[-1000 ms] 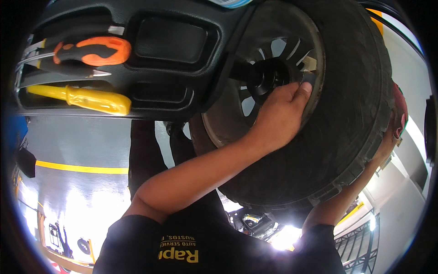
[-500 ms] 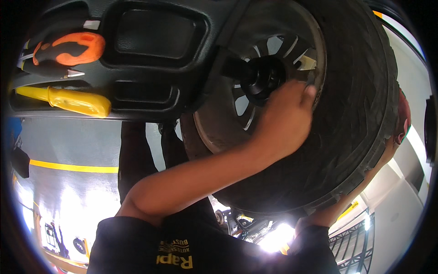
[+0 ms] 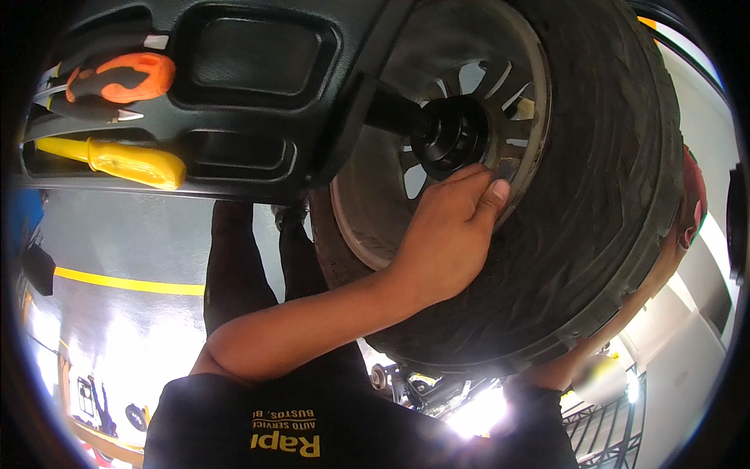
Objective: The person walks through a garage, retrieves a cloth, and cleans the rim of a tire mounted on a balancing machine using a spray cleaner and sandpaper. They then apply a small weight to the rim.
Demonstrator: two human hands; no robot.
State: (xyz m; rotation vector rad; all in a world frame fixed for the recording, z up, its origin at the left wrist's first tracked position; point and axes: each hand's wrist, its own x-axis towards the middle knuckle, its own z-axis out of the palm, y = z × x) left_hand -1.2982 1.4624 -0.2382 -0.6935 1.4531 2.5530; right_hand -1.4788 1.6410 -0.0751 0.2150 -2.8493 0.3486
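Note:
My left hand (image 3: 453,230) reaches inside the wheel rim (image 3: 367,223), low beside the black hub clamp of the balancer. Its fingers are curled, with the thumb lying along the rim's inner wall. A small dark grey patch (image 3: 507,167) shows just beyond the thumb; whatever the fingers hold is hidden. The large black tyre (image 3: 594,180) stands mounted on the black shaft (image 3: 394,112). Around the tyre's right side goes my right arm (image 3: 617,332). At the wrist end a dark red cloth-like thing (image 3: 691,191) shows, while the right hand's fingers are hidden by the tyre.
At upper left, a black moulded tray (image 3: 258,117) holds an orange-and-black handled tool (image 3: 129,78), a yellow-handled tool (image 3: 137,162) and dark-handled pliers (image 3: 94,108). A yellow line (image 3: 129,281) crosses the grey floor. Machinery parts (image 3: 422,387) appear below the tyre.
My left hand has moved down and left along the inside of the rim, away from the spokes. My right arm stays around the tyre. The whole view has shifted slightly.

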